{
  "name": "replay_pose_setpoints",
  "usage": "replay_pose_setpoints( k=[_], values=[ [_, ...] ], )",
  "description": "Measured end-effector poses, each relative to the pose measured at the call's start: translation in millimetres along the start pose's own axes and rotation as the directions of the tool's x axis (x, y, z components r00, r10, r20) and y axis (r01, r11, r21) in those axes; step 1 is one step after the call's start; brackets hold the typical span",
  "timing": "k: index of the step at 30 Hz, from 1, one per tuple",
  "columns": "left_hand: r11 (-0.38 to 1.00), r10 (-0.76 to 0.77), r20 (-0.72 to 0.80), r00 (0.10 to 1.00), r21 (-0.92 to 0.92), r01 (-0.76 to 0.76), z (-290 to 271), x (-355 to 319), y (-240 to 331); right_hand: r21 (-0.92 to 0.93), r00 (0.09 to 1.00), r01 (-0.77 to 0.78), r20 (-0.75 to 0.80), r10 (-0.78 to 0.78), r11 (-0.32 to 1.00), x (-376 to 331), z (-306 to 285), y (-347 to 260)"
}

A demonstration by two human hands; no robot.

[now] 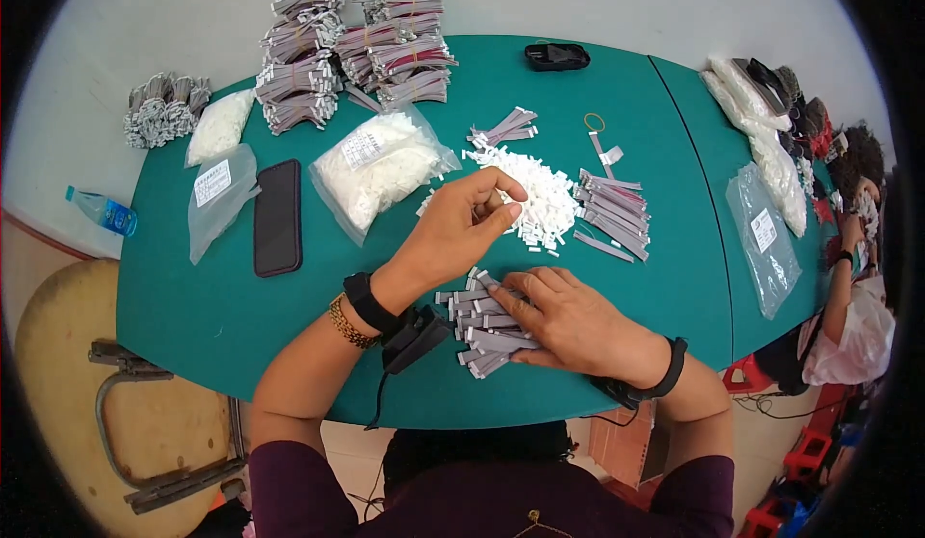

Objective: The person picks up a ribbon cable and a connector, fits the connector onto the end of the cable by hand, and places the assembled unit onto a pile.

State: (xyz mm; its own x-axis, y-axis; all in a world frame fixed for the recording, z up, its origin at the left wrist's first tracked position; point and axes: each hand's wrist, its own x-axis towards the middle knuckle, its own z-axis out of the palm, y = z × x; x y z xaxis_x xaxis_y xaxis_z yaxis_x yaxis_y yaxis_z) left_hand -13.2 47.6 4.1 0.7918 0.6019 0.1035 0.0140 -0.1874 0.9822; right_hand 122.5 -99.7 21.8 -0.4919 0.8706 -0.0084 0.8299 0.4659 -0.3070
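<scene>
My left hand [458, 225] is raised at the near-left edge of a heap of small white plastic connector housings [544, 196]. Its thumb and forefinger curl toward each other; whatever may be between them is too small to make out. Lower down, my right hand [568, 318] is bent over a pile of short grey ribbon cables [479, 321] with white end connectors. Its fingers and thumb close on the cables at the pile's right side, covering part of it. Another stack of grey ribbon cables [614, 215] lies right of the heap, and a small bunch [504, 129] lies behind it.
Behind the left side stand tall stacks of bundled cables [303, 56]. Bags of white parts [376, 167], a black phone [277, 218] and an empty clear bag [764, 239] lie on the green table [385, 384]. A person [848, 307] sits at far right.
</scene>
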Motion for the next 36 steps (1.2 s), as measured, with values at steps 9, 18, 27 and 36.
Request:
replay_pose_setpoints(
  k=[9,18,27,36],
  values=[
    [1.000,-0.021,0.048,0.999,-0.002,0.021,1,0,-3,0.012,1.000,0.018,-0.024,-0.017,1.000,-1,0,7],
    [0.999,-0.033,0.141,0.989,0.014,0.031,-1,-2,-1,0.098,0.994,0.033,-0.104,-0.023,0.995,0,-8,13],
    [0.934,-0.106,0.464,0.880,0.351,-0.072,-14,-9,10,0.236,0.993,0.027,-0.121,0.002,0.971,-1,-12,25],
    [0.891,-0.188,0.529,0.827,0.446,-0.083,-11,-10,22,0.436,0.998,-0.020,-0.048,0.046,0.900,-2,-20,33]
  ],
)
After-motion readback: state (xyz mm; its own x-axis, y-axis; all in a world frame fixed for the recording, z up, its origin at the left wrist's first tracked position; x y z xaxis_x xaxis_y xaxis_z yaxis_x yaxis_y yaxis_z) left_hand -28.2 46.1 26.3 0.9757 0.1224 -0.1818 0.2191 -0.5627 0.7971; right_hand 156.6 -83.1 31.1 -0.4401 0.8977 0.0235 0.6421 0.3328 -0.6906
